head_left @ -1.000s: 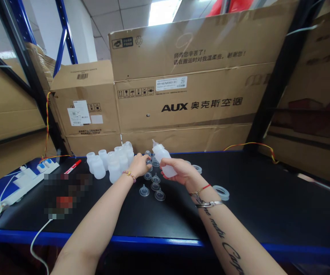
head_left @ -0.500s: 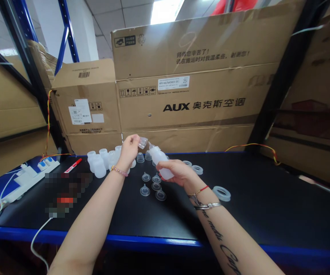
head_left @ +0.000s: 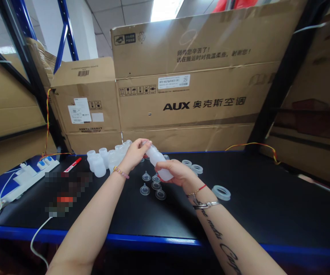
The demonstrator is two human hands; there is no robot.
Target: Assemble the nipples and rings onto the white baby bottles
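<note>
A translucent white bottle (head_left: 159, 162) is tilted up to the left above the black table, with my right hand (head_left: 173, 171) wrapped round its lower part. My left hand (head_left: 137, 152) is closed on the clear cap at the bottle's upper end; fingers hide most of the cap. Just below the bottle lie several clear nipples (head_left: 145, 189) on the table. Several white bottles (head_left: 97, 166) stand left of my left hand, partly hidden behind it. Clear rings (head_left: 221, 193) lie to the right of my right hand.
A power strip (head_left: 28, 181) with white cables lies at the left, near a red marker (head_left: 73, 164) and a blurred-out patch. Large cardboard boxes (head_left: 205, 126) stand behind the black table (head_left: 268, 202). A red and yellow wire (head_left: 256, 144) runs along the back right.
My left hand has moved slightly right and down, bringing the clear cap from beside the bottle's tip onto it. My right hand has stayed nearly still with the bottle.
</note>
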